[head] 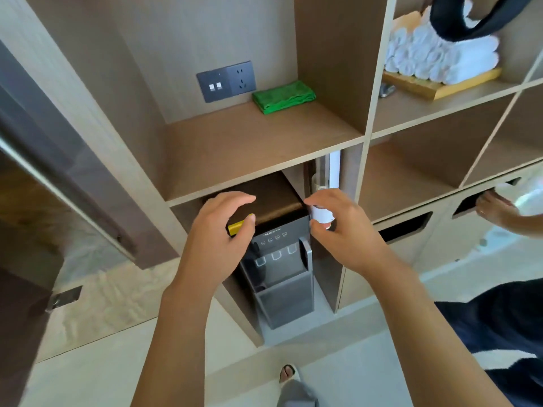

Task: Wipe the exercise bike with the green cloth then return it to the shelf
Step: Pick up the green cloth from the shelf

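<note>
shelf unit (pixel 264 148): wood-look laminate, matt, fine straight grain; lighter edge banding on the front edges
green cloth (pixel 283 96): soft fuzzy fabric, microfibre look, matt; folded, at 12 o'clock on the shelf
wall socket plate (pixel 225 81): dark grey plastic, smooth, satin; white rocker switches
water dispenser (pixel 279 259): dark plastic body, smooth top with a soft sheen; grey front panels matt
yellow tag (pixel 236 227): glossy plastic, on the dispenser's top edge
rolled towels (pixel 437 58): white terry cloth, rough pile, at 1 o'clock
towel tray (pixel 440 86): pale wood, matt
floor (pixel 102 377): pale tile, smooth, slight gloss
</note>
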`<state>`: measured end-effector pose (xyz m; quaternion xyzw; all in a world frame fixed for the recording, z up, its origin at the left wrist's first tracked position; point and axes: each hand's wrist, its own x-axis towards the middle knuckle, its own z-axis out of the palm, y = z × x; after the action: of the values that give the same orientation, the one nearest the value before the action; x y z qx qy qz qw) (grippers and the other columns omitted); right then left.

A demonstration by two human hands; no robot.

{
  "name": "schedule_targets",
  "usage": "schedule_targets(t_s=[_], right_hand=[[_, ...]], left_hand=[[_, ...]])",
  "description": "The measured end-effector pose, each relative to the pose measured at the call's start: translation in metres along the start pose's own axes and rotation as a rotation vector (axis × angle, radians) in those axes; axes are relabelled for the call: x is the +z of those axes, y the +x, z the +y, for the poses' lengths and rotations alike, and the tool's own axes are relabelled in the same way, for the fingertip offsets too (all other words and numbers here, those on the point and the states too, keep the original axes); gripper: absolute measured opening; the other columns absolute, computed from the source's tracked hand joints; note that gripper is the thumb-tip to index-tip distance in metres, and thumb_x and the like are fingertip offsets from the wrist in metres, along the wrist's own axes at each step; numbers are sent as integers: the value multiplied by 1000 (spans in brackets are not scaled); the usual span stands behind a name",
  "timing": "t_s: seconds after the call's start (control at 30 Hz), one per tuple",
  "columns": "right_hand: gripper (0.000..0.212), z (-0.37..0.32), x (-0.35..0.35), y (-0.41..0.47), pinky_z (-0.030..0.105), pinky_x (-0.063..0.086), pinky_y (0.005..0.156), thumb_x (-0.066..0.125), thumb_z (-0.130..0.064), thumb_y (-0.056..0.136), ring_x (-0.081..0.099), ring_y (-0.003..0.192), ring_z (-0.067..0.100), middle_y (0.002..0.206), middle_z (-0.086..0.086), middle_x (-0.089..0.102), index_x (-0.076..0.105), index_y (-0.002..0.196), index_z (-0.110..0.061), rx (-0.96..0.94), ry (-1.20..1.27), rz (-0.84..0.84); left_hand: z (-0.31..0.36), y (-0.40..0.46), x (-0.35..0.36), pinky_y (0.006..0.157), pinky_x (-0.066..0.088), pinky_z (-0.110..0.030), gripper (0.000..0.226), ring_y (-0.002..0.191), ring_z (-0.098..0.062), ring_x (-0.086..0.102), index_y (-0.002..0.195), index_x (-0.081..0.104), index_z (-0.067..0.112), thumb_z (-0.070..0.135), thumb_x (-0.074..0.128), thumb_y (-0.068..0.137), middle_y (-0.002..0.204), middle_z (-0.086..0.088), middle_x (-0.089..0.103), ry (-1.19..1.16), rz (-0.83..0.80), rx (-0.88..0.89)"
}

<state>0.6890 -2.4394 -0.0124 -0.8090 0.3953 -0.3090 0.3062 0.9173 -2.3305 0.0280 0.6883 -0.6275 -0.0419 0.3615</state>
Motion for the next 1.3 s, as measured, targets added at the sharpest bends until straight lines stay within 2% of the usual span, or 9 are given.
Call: schedule_targets(t_s=[0.13, 0.2, 0.33, 0.4, 0.5, 0.83, 0.9, 1.0, 1.3], right_hand=[[38, 5, -9, 41, 1, 41, 85, 66, -22, 99, 52, 101, -13, 131, -23, 48, 62, 136, -30, -12, -66, 47], [37, 2, -13, 64, -5, 34, 87, 64, -23, 100, 48, 108, -12, 130, -24, 49, 62, 136, -29, -9, -83, 78], [33, -7, -15, 112, 2, 36, 97, 65, -16, 99, 50, 115, -4, 130, -13, 55, 66, 131, -22, -53, -105, 105], [30, -8, -14, 133, 4, 39, 93, 66, -15, 98, 54, 113, 1, 128, -10, 56, 68, 128, -20, -51, -126, 122], [35, -3, -10, 163, 24, 48, 88, 65, -19, 98, 57, 108, 11, 128, -6, 54, 64, 133, -13, -36, -203, 126], [52, 9, -23, 286, 31, 42, 113, 65, -22, 90, 57, 129, 23, 140, 6, 57, 63, 140, -10, -76, -290, 76], [47, 15, -24, 317, 29, 39, 113, 69, -17, 93, 56, 131, 25, 140, 8, 57, 64, 139, -10, -67, -312, 46], [50, 26, -22, 361, 37, 40, 116, 65, -32, 96, 54, 134, 28, 142, 8, 54, 62, 142, -13, -39, -333, -7], [49, 58, -2, 466, 46, 41, 113, 56, -45, 103, 49, 134, 31, 143, 6, 52, 58, 143, -17, -16, -488, -149]], left_hand=[[-12, 47, 7, 111, 46, -31, 30, 127, -2, 52, 128, 67, 30, 25, 63, 100, 130, 21, 62, -41, 29, 38], [-18, 72, 7, 114, 45, -39, 31, 129, -1, 50, 130, 66, 31, 26, 62, 100, 131, 23, 60, -53, 16, 66], [-30, 130, 2, 118, 41, -42, 34, 132, 0, 47, 132, 64, 34, 31, 60, 99, 134, 25, 57, -73, -8, 97], [-36, 160, 4, 114, 39, -31, 35, 132, 2, 45, 134, 64, 35, 30, 61, 99, 135, 25, 56, -72, -29, 121], [-47, 204, 12, 104, 30, -15, 37, 131, 3, 44, 137, 62, 35, 31, 62, 100, 139, 22, 56, -52, -54, 165], [-68, 318, 33, 108, 44, -37, 38, 130, -16, 52, 134, 65, 25, 27, 67, 97, 137, 7, 59, -47, -85, 208], [-72, 337, 37, 111, 40, -36, 38, 132, -22, 50, 134, 65, 20, 23, 68, 96, 136, 0, 61, -9, -91, 170], [-79, 349, 48, 110, 40, -36, 39, 129, -24, 51, 134, 65, 17, 22, 69, 96, 134, -2, 61, 30, -95, 120], [-90, 348, 67, 114, 37, -39, 48, 141, -20, 41, 147, 53, 28, 38, 60, 101, 149, 4, 48, 208, -186, 76]])
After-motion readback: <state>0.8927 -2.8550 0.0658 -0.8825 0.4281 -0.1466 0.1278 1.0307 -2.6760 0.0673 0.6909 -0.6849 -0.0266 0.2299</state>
